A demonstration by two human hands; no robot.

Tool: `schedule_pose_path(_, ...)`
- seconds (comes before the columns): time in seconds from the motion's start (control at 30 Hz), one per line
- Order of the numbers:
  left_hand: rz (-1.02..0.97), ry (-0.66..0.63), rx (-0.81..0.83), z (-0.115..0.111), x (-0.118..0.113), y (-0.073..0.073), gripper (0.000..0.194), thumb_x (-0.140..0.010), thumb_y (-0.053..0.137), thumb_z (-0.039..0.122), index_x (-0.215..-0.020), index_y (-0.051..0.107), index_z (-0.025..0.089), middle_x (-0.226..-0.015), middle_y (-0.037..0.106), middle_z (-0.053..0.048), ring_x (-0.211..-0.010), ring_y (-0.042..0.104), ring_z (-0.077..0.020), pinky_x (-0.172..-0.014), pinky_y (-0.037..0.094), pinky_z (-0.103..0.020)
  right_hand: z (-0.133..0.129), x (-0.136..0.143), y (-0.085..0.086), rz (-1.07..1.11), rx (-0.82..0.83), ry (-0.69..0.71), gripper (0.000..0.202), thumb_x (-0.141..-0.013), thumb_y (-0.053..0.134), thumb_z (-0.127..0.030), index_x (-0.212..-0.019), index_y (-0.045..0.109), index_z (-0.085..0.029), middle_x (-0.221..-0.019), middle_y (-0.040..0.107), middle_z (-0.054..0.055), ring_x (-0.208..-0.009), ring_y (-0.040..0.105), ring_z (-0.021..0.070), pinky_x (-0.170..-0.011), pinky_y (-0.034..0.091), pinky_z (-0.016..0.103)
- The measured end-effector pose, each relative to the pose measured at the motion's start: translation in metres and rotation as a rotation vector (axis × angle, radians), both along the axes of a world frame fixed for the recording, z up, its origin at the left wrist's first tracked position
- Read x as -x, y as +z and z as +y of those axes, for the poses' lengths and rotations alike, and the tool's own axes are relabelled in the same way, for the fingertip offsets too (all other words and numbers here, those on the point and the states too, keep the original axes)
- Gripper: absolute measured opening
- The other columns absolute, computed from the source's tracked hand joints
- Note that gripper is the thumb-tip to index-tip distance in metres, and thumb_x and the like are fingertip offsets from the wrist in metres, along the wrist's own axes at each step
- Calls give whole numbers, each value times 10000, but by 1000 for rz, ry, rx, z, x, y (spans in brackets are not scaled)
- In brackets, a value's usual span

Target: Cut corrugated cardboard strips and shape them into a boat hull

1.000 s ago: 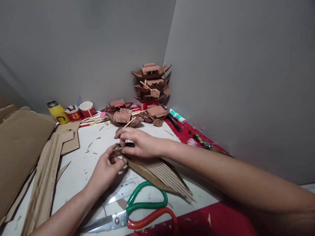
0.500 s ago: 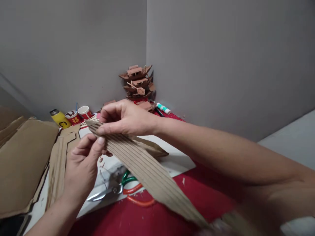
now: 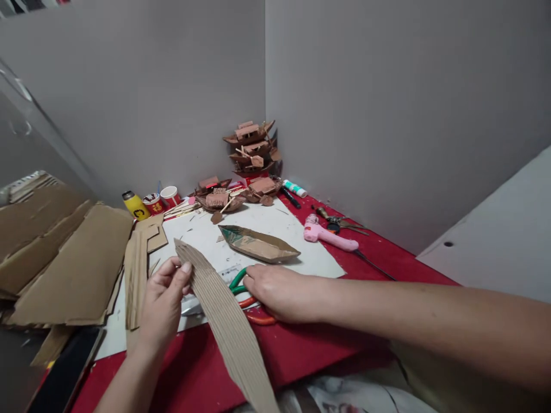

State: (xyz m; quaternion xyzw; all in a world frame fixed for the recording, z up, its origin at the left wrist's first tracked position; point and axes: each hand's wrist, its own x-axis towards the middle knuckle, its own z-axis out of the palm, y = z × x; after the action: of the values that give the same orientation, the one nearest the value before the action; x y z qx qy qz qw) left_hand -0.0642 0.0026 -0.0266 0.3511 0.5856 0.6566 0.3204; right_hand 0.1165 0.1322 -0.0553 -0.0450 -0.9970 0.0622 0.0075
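My left hand [image 3: 166, 295] pinches a long corrugated cardboard strip [image 3: 228, 327] near its pointed upper end; the strip slants down toward the bottom edge. My right hand [image 3: 275, 289] is closed at the handles of the green-handled scissors [image 3: 238, 282], its fingertips partly hidden. Beside and under that hand lie orange-handled scissors [image 3: 262, 318]. A cardboard boat hull [image 3: 258, 244] rests on the white sheet [image 3: 189, 229] just beyond my right hand.
Finished small boats [image 3: 249, 146] are stacked in the back corner. A pink glue gun [image 3: 329, 235] lies at the right. Paper cups [image 3: 170, 197] and a yellow bottle [image 3: 135, 205] stand at the back left. Cardboard sheets [image 3: 77, 264] are piled on the left.
My right hand has let go of the strip and moved down and right to the scissors. My left hand still holds the strip. The view has shifted, showing the hull and glue gun.
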Motion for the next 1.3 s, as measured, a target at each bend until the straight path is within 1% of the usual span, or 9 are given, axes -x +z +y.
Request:
schedule_pose_path(0.17, -41, -38, 17, -6, -4, -3, 185, -791, 640, 370, -811, 604, 190, -647, 553, 43, -556, 481, -82, -530, 387, -180, -1, -1, 3, -131, 87, -117, 287, -631, 620, -147, -916, 604, -116, -838, 658, 130, -717, 619, 249, -593, 423, 298)
schedule_pose_path(0.3, -5, -10, -14, -12, 2, -2, 196, -808, 623, 367, -868, 620, 181, -656, 545, 35, -564, 471, -85, -535, 381, -183, 3, -23, -4, -27, 260, -251, 143, -745, 572, -253, -859, 593, -169, -768, 642, 84, -653, 578, 210, -569, 406, 288)
schedule_pose_path(0.4, -4, -22, -50, -15, 7, -1, 186, -813, 619, 363, -821, 610, 177, -644, 548, 37, -545, 466, -80, -528, 383, -182, 6, -34, -7, 149, 508, -313, 175, -814, 525, -338, -891, 580, -190, -778, 617, 52, -686, 548, 188, -622, 438, 278)
schedule_pose_path(0.47, -23, -48, -65, -16, 9, -1, 177, -825, 606, 359, -810, 597, 182, -636, 554, 40, -537, 473, -78, -534, 393, -184, 6, -35, -5, 201, 638, -288, 241, -800, 533, -409, -913, 561, -197, -764, 583, 27, -681, 521, 180, -617, 444, 270)
schedule_pose_path(0.57, -67, -64, -70, -16, 10, -1, 158, -827, 608, 345, -828, 594, 188, -633, 571, 45, -534, 487, -74, -537, 405, -179, 1, -28, 1, 205, 735, -182, 364, -771, 522, -520, -921, 525, -189, -730, 530, 11, -637, 473, 165, -604, 436, 271)
schedule_pose_path(0.7, -132, -50, -65, -17, 9, 0, 155, -803, 640, 326, -853, 605, 183, -669, 612, 33, -579, 542, -82, -554, 427, -174, -5, -16, 6, 201, 728, -138, 446, -783, 457, -609, -904, 521, -184, -702, 515, 18, -607, 451, 159, -615, 425, 278)
schedule_pose_path(0.87, -190, -44, -48, -20, 8, -1, 204, -781, 655, 346, -910, 596, 200, -688, 655, 13, -604, 581, -117, -611, 472, -222, -6, -8, 2, 176, 645, -132, 534, -771, 449, -668, -953, 536, -174, -686, 513, 21, -623, 449, 167, -621, 423, 277)
schedule_pose_path(1.1, -177, -51, -7, -16, 7, -6, 273, -766, 661, 375, -977, 601, 212, -601, 624, 29, -525, 563, -134, -567, 471, -249, -6, -4, -5, 127, 771, -65, 548, -776, 368, -737, -844, 417, -196, -642, 465, -20, -543, 338, 120, -525, 355, 250)
schedule_pose_path(1.3, -199, -51, -25, -14, 3, -7, 220, -777, 660, 331, -955, 614, 211, -678, 653, 18, -620, 602, -123, -594, 472, -213, -9, -4, -8, 132, 839, -30, 511, -774, 406, -709, -848, 404, -204, -636, 398, -33, -551, 307, 118, -497, 311, 239)
